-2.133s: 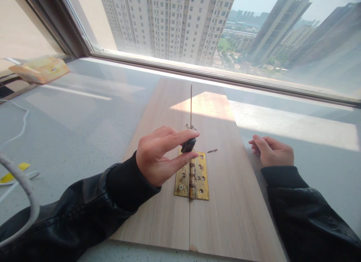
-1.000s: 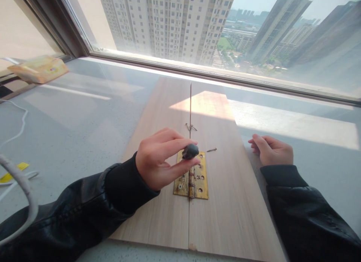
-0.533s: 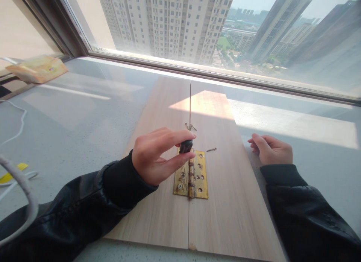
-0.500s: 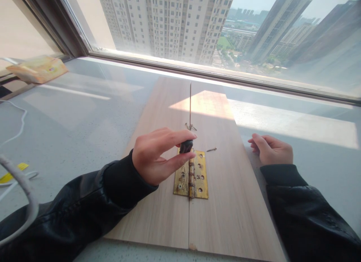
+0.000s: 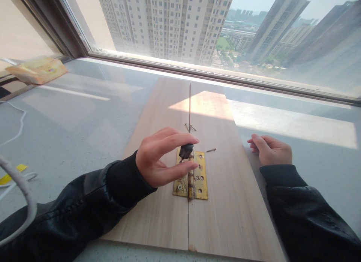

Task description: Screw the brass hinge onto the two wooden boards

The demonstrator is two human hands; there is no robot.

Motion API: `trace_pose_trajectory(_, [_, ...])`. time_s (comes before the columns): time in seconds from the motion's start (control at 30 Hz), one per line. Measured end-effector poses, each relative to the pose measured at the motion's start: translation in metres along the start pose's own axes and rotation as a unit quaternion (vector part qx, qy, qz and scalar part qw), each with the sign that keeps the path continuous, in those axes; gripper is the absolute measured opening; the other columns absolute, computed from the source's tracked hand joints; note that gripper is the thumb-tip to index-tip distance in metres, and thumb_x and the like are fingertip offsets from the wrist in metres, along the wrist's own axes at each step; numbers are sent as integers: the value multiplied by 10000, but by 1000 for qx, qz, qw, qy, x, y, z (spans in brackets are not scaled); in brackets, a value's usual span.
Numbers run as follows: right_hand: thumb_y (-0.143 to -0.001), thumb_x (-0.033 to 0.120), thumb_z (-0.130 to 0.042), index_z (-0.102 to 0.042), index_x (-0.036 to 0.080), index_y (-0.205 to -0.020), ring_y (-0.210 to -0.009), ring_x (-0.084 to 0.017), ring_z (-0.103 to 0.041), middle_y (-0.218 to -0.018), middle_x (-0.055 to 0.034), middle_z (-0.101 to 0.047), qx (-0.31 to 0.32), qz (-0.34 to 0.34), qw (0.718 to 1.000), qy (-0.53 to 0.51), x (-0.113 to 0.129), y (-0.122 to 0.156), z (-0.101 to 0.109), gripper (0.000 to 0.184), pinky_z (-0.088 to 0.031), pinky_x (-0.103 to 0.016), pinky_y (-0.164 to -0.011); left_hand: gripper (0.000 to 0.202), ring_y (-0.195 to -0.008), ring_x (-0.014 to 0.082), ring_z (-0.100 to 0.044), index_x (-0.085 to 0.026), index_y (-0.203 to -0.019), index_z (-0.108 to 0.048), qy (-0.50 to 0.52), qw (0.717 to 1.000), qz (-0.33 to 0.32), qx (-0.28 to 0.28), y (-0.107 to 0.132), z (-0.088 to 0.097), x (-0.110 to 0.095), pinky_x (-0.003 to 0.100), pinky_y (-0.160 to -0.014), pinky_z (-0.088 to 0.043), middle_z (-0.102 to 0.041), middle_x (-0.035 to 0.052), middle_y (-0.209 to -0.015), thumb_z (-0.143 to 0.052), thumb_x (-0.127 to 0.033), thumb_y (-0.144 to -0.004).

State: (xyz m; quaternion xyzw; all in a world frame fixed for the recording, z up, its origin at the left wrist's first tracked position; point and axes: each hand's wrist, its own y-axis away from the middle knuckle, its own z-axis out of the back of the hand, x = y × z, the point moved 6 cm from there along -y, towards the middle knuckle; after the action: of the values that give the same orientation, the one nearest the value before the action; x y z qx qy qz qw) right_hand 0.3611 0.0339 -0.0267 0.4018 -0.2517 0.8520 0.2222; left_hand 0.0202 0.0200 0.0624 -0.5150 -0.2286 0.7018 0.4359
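My left hand (image 5: 162, 156) is curved around the black handle of a screwdriver (image 5: 186, 151). Its fingers rest against the far side of the handle, while the thumb stands off the near side. The screwdriver is nearly upright over the left leaf of a brass hinge (image 5: 198, 179); its tip is partly hidden behind my thumb. A screw head (image 5: 179, 187) sits in that leaf's lowest hole. The right leaf has open holes. My right hand (image 5: 270, 150) is closed beside the board's right edge, and nothing shows in its fingers.
Two pale wooden boards (image 5: 225, 217) lie side by side under the hinge. A loose screw (image 5: 211, 150) lies right of the hinge, with more screws (image 5: 192, 128) behind it. A tissue pack (image 5: 38, 70) and a white cable (image 5: 19, 122) are at left; the window (image 5: 180, 68) is behind.
My left thumb has come away from the screwdriver handle and moved down and slightly right. The handle has shifted and tilted a little. My right hand is nearly still.
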Motion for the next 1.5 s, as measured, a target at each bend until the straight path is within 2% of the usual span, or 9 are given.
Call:
trace_pose_trajectory(0.27, [-712,459,-639,-715,148,-673,-489,-135,-547,-515,-16,-597,-2,-7,1000,8,-1,0,0,322,-469,-266,-511,301,-675,99,-617,-131,-1052,-661,-59,998,24,13,-3,1,-5,203,-660,-525,-687,43,-777,-717,-160,-758])
trace_pose_trajectory(0.5, [-720,440,-632,-714,135,-678,-497,-136,-548,-520,-29,-596,-2,-10,1000,16,1,1,0,319,-463,-270,-519,503,-818,119,-663,-158,-1288,-532,-9,992,16,128,-4,-4,-2,225,-774,-550,-711,52,-934,-602,-77,-796])
trace_pose_trajectory(0.67, [-723,443,-631,-713,127,-688,-506,-143,-556,-530,-37,-601,0,-11,1000,21,3,1,0,329,-462,-276,-524,445,-809,132,-682,-126,-1196,-587,16,997,56,56,-3,0,6,230,-773,-554,-727,69,-912,-624,-58,-757])
trace_pose_trajectory(0.9, [-756,440,-607,-699,124,-680,-522,-159,-560,-541,-53,-601,8,5,999,38,10,3,2,338,-443,-298,-534,338,-716,149,-626,-135,-1072,-655,-3,1000,22,-14,1,-1,5,281,-677,-541,-706,80,-840,-684,-103,-736])
trace_pose_trajectory(1.03, [-767,429,-601,-681,150,-678,-546,-158,-539,-561,-42,-594,31,54,996,65,34,13,2,304,-422,-313,-570,424,-719,138,-643,-109,-1168,-617,12,1000,27,6,2,-2,4,256,-698,-551,-707,69,-821,-636,-55,-748])
trace_pose_trajectory(1.13, [-742,437,-628,-699,194,-757,-615,-158,-565,-687,-29,-654,101,124,984,73,63,31,-9,253,-440,-308,-623,480,-804,138,-681,-115,-1232,-580,32,999,25,33,2,-3,4,240,-793,-563,-727,76,-909,-620,-40,-760])
trace_pose_trajectory(1.27, [-814,382,-573,-666,197,-1037,-769,-184,-607,-886,-54,-663,275,281,913,111,93,63,-39,304,-480,-335,-705,538,-902,149,-690,-137,-1293,-529,58,995,28,72,3,-5,5,245,-866,-555,-724,87,-1009,-599,-33,-770])
trace_pose_trajectory(1.37, [-840,354,-558,-632,186,-1116,-842,-203,-597,-917,-69,-642,292,335,885,135,98,73,-48,332,-479,-363,-753,488,-833,132,-684,-116,-1237,-567,60,998,13,29,6,-3,4,223,-803,-560,-722,85,-942,-591,-17,-760])
trace_pose_trajectory(1.5, [-873,320,-527,-672,215,-1030,-833,-194,-587,-910,-63,-627,299,337,884,125,94,75,-51,238,-473,-358,-745,482,-751,122,-647,-134,-1226,-567,45,995,10,-85,14,7,11,260,-737,-555,-678,51,-872,-598,-23,-758])
